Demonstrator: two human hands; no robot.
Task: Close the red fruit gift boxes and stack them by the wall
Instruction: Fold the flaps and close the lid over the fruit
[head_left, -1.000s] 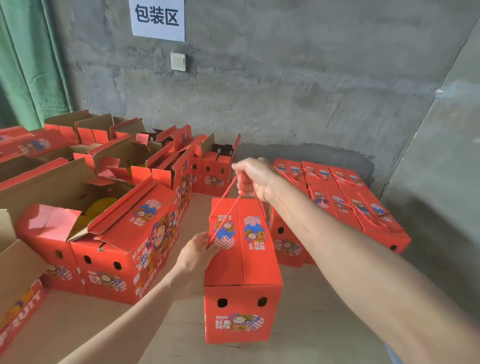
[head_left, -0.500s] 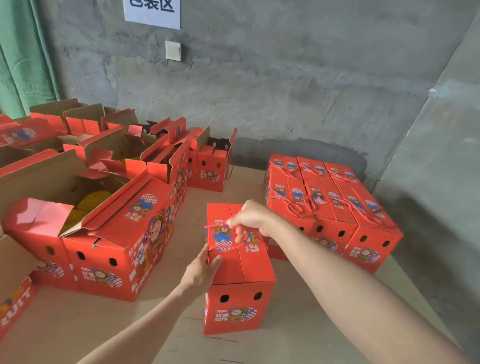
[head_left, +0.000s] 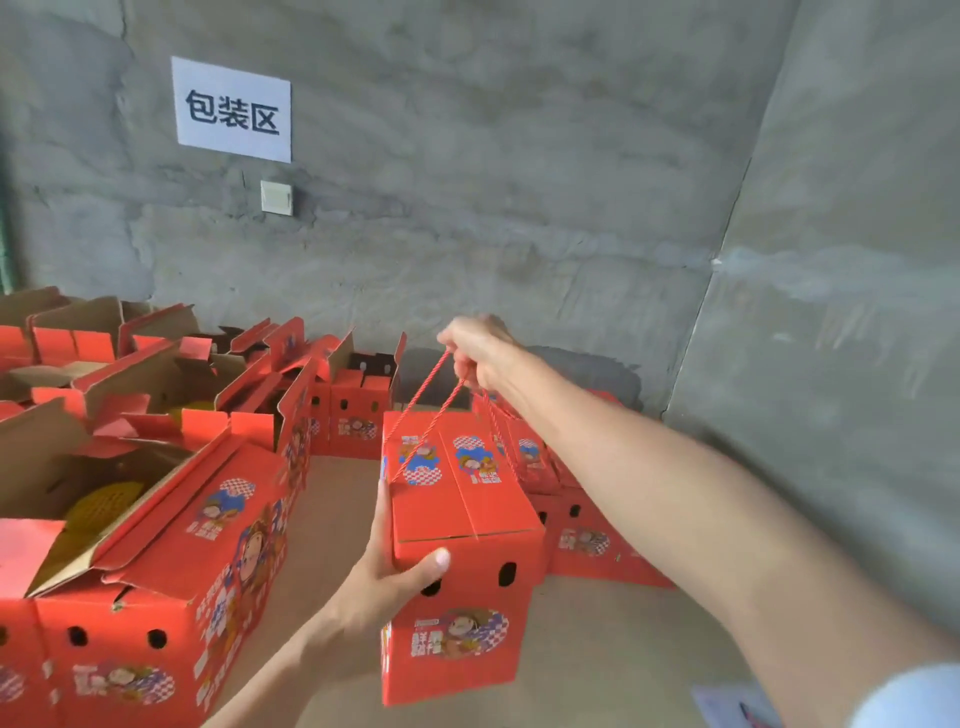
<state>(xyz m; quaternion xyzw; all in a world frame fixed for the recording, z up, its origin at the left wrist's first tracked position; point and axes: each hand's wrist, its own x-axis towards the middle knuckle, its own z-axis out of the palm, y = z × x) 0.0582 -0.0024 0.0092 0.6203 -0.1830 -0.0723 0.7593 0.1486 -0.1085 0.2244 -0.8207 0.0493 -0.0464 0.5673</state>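
A closed red fruit gift box (head_left: 467, 525) hangs in the middle of the view, raised off the cardboard-covered floor. My right hand (head_left: 480, 351) grips its red rope handle (head_left: 431, 415) above the lid. My left hand (head_left: 384, 577) holds the box's near left corner, thumb across the front face. Behind my right arm, closed red boxes (head_left: 587, 540) stand stacked near the grey wall (head_left: 493, 208), partly hidden by the arm.
Several open red boxes (head_left: 156, 519) with raised flaps crowd the left side; yellow netted fruit shows in one. Two more open boxes (head_left: 358, 410) stand at the back wall. A white sign and a switch hang on the wall. A side wall closes the right.
The box stood on the floor with my right hand low on the rope; now my right hand has pulled the rope up and the box is lifted, my left hand moved to its front corner.
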